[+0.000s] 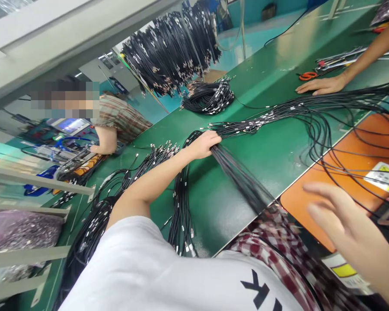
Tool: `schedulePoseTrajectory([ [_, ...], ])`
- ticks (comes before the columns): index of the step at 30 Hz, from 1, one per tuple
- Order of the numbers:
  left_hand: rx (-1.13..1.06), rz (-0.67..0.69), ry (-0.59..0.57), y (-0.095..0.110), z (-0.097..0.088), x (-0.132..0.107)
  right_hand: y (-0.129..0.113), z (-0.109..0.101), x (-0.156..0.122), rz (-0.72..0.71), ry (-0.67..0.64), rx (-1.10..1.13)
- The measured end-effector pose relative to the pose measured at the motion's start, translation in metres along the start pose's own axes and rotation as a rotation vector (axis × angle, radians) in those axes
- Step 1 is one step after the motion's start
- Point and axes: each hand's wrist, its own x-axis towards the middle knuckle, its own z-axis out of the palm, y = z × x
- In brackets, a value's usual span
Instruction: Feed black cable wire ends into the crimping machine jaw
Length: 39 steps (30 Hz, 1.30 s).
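Note:
My left hand (206, 144) is closed around a bundle of black cables (236, 172) over the green table. From my fist the cables run toward the table's front edge and also hang down on its left side. My right hand (346, 220) is raised at the lower right, blurred, fingers apart and holding nothing. Beneath it lies an orange surface (298, 196). Just beyond my left hand, another bunch of black cables (266, 117) with white labels stretches to the right, its loose lengths drooping over the table edge.
A co-worker's hand (330, 85) rests on the green table (262, 77) beside orange-handled scissors (307, 76). A coiled cable bundle (210, 97) lies at the back, below many hanging cables (171, 47). Another person (119, 112) leans at the left. More cables (97, 220) lie near my left arm.

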Motion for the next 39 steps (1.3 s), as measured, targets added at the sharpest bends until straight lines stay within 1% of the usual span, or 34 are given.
schedulePoseTrajectory([
  [1,-0.021,0.017,0.048,0.006,-0.01,0.011,-0.008,0.009,0.025,0.059,-0.049,0.026],
  [2,-0.068,0.053,0.117,0.015,-0.019,0.023,-0.016,0.017,0.048,0.146,-0.137,0.115],
  [3,-0.123,0.1,0.174,0.026,-0.027,0.035,-0.023,0.024,0.066,0.215,-0.25,0.261],
  [4,-0.176,0.145,0.206,0.041,-0.033,0.047,-0.028,0.03,0.077,0.289,-0.411,0.404],
  [5,-0.228,0.187,0.22,0.056,-0.037,0.059,-0.032,0.033,0.081,0.365,-0.574,0.545],
  [6,-0.279,0.236,0.21,0.071,-0.038,0.07,-0.034,0.035,0.078,0.433,-0.725,0.688],
  [7,-0.326,0.296,0.176,0.084,-0.037,0.08,-0.035,0.035,0.07,0.495,-0.84,0.824],
  [8,-0.361,0.352,0.129,0.093,-0.033,0.088,-0.034,0.034,0.058,0.547,-0.898,0.95],
  [9,-0.39,0.396,0.068,0.097,-0.027,0.094,-0.031,0.033,0.045,0.596,-0.9,1.044],
  [10,-0.405,0.417,-0.012,0.095,-0.02,0.1,-0.026,0.032,0.033,0.657,-0.845,1.087],
  [11,-0.411,0.392,-0.092,0.087,-0.011,0.104,-0.019,0.031,0.022,0.723,-0.763,1.083],
  [12,-0.404,0.295,-0.147,0.073,-0.002,0.109,-0.011,0.031,0.014,0.783,-0.667,1.041],
  [13,-0.368,0.111,-0.188,0.055,0.008,0.113,-0.001,0.032,0.007,0.824,-0.57,0.983],
  [14,-0.307,-0.142,-0.203,0.035,0.017,0.118,0.009,0.033,0.003,0.834,-0.484,0.93],
  [15,-0.27,-0.265,-0.194,0.015,0.026,0.123,0.019,0.036,0.001,0.818,-0.415,0.896],
  [17,-0.223,-0.393,-0.2,-0.02,0.041,0.133,0.036,0.041,0.0,0.769,-0.338,0.886],
  [18,-0.204,-0.438,-0.215,-0.034,0.049,0.138,0.042,0.043,0.0,0.744,-0.325,0.891],
  [20,-0.171,-0.503,-0.261,-0.052,0.061,0.149,0.047,0.047,0.0,0.704,-0.32,0.884],
  [22,-0.143,-0.521,-0.303,-0.062,0.071,0.163,0.046,0.049,-0.002,0.668,-0.31,0.871],
  [25,-0.111,-0.46,-0.34,-0.071,0.079,0.184,0.044,0.047,-0.006,0.657,-0.283,0.882],
  [27,-0.091,-0.405,-0.346,-0.076,0.079,0.194,0.045,0.045,-0.009,0.66,-0.247,0.908],
  [30,-0.058,-0.363,-0.314,-0.083,0.078,0.205,0.047,0.045,-0.009,0.656,-0.158,0.98],
  [32,-0.054,-0.354,-0.29,-0.085,0.077,0.21,0.047,0.048,-0.005,0.641,-0.093,1.016],
  [34,-0.075,-0.347,-0.29,-0.083,0.075,0.214,0.044,0.051,0.003,0.622,-0.043,1.025],
  [36,-0.103,-0.35,-0.293,-0.079,0.069,0.211,0.042,0.052,0.01,0.616,-0.024,1.02],
  [37,-0.115,-0.358,-0.283,-0.075,0.065,0.204,0.041,0.052,0.013,0.622,-0.025,1.014],
  [38,-0.122,-0.373,-0.266,-0.07,0.061,0.192,0.041,0.051,0.014,0.632,-0.033,1.004],
  [39,-0.125,-0.392,-0.245,-0.062,0.057,0.174,0.041,0.05,0.014,0.642,-0.042,0.992],
])
